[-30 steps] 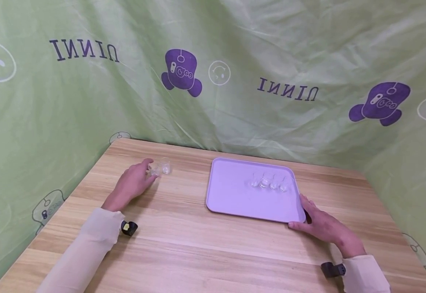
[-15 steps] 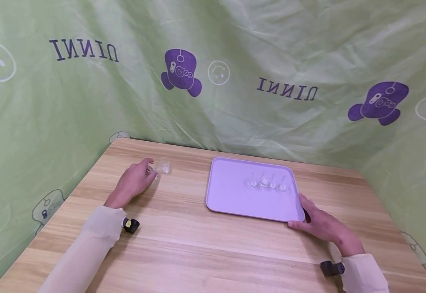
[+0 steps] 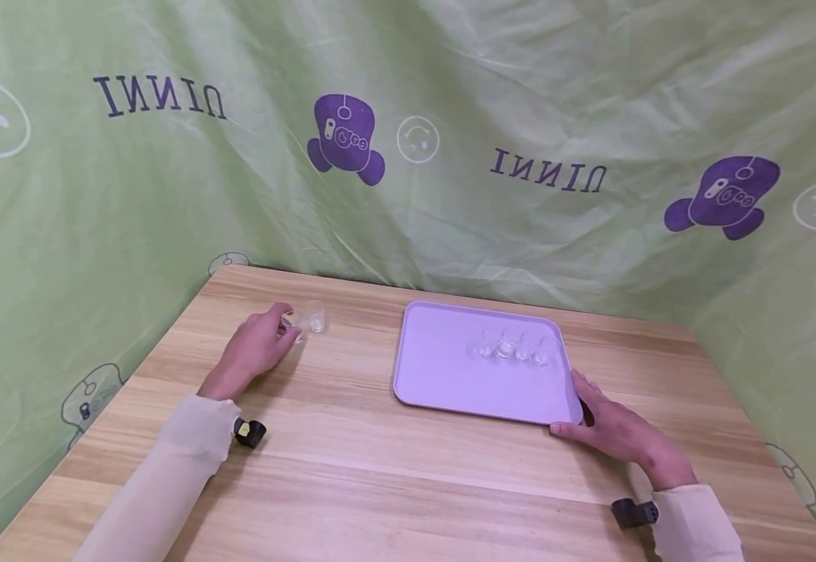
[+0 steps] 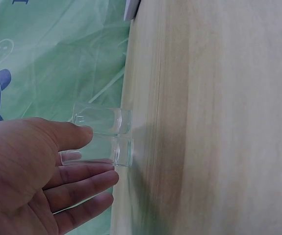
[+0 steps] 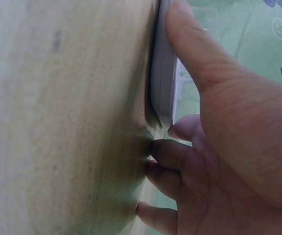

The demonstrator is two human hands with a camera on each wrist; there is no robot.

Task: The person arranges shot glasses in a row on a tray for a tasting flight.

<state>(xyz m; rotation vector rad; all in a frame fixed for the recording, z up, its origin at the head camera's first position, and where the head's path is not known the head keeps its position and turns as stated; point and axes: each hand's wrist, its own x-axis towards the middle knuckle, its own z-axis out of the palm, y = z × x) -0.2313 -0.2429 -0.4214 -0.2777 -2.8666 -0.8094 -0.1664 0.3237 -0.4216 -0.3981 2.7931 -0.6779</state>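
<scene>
At the table's far left, my left hand (image 3: pixel 257 343) holds a clear shot glass (image 4: pixel 99 150) between thumb and fingers. A second clear shot glass (image 3: pixel 317 318) stands just to its right; the two overlap in the left wrist view. My right hand (image 3: pixel 616 428) grips the near right corner of a lilac tray (image 3: pixel 443 375). In the right wrist view its thumb lies along the tray's edge, the index finger is at the corner, and the other fingertips rest against the table. Several more shot glasses (image 3: pixel 505 350) stand in a row on the tray's right half.
The wooden table (image 3: pixel 352 484) carries all of this. Behind it and along both sides hangs a green printed curtain (image 3: pixel 450 226), close to the table's far edge. Bare wood lies between the left glasses and the tray.
My left thumb and fingers have drawn in around the shot glass, the thumb moving slightly up and inward. My right hand has stayed at the tray's corner.
</scene>
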